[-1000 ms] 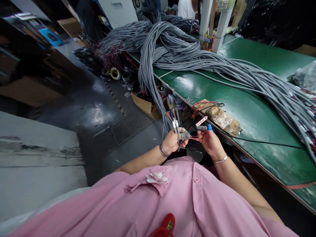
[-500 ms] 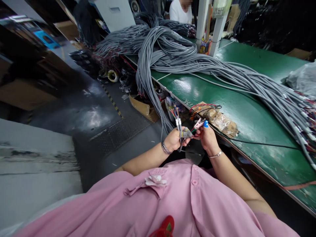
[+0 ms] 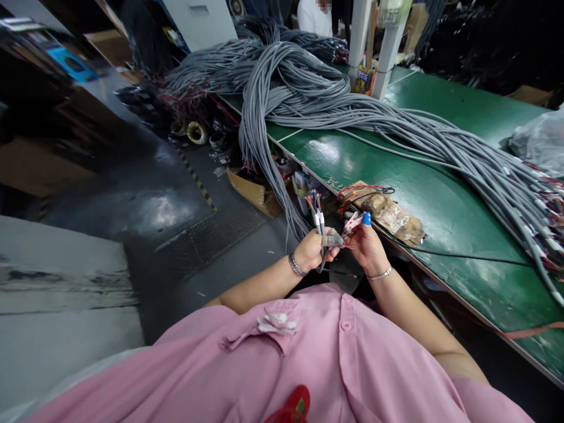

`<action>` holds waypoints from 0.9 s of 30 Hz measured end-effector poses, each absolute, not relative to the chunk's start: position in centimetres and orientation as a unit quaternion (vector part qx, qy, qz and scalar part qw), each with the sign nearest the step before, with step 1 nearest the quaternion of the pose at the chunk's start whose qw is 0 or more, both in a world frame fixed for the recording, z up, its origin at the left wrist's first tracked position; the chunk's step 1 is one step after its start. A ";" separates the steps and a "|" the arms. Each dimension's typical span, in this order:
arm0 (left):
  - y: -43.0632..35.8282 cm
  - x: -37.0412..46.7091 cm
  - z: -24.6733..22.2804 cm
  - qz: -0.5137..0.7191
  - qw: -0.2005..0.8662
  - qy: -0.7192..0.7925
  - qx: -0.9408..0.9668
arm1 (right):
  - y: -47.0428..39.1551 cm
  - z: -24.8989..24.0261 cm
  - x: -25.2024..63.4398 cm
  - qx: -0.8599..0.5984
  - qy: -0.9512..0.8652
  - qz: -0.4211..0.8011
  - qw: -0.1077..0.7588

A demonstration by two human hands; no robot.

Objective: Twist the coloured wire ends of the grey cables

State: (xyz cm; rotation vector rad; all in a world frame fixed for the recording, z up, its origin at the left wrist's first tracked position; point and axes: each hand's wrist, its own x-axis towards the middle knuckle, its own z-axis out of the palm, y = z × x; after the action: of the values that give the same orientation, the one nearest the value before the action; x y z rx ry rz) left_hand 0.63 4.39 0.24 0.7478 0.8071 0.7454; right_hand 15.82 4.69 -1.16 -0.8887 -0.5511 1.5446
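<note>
My left hand (image 3: pixel 309 251) is closed around grey cables (image 3: pixel 321 223), whose white-banded ends stand up with bare coloured wires fanned out. A grey and yellow cover wraps one of its digits. Thin red and green wires (image 3: pixel 348 245) stick out past that covered tip toward my right hand (image 3: pixel 369 247). My right hand, a blue cover on its thumb, pinches a pale pink clip-like piece (image 3: pixel 351 223) close to these wires. Its fingertips are partly hidden, so the exact hold on the wires is unclear.
A long bundle of grey cables (image 3: pixel 308 108) lies across the green table (image 3: pixel 445 235) and hangs over its edge. Near that edge sits a taped brown board (image 3: pixel 392 217) with red and black leads. An open cardboard box (image 3: pixel 247 191) is below. A person in white (image 3: pixel 315 19) is behind.
My right hand has drawn slightly closer to my left, with the pale pink piece shifting left a little. My left hand keeps its hold on the cables. The whole view has shifted slightly.
</note>
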 end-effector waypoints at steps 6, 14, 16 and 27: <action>2.8 0.4 1.4 0.381 0.740 0.389 0.396 | 3.9 -0.8 16.5 -0.383 -0.246 0.698 0.553; 1.9 0.8 1.7 0.431 0.693 0.413 0.404 | 3.7 0.1 16.3 -0.378 -0.224 0.678 0.589; 2.0 1.1 1.8 0.431 0.694 0.414 0.402 | 3.7 0.1 16.2 -0.388 -0.223 0.664 0.599; 2.6 1.4 1.3 0.438 0.702 0.412 0.381 | 4.1 0.5 16.1 -0.343 -0.203 0.675 0.620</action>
State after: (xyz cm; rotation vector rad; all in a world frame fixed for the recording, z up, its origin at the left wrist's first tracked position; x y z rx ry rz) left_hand 1.44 2.65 1.32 0.8483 0.9171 0.9752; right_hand 16.06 4.08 0.47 -0.7891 -0.4678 1.5526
